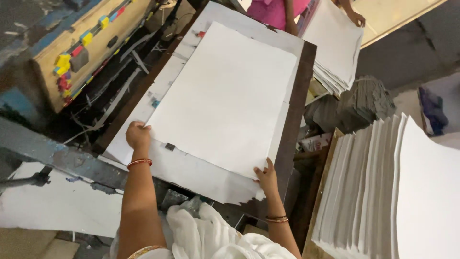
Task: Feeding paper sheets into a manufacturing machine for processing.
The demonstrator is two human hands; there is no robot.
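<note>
A large white paper sheet (pixel 225 96) lies tilted on a white-covered work board (pixel 297 120) with a dark brown edge. My left hand (pixel 138 136) grips the sheet's near left corner. Over at the near right corner, my right hand (pixel 266 176) pinches the sheet's edge with fingers curled over it. Bangles circle both wrists. A white cloth (pixel 206 235) bunches below my arms.
A tall stack of white sheets (pixel 397 192) stands at the right. Another person in pink (pixel 278 12) handles a second paper stack (pixel 335 48) at the top. A wooden block with coloured pieces (pixel 86 43) sits at the upper left. Dark bundles (pixel 354 103) lie between the stacks.
</note>
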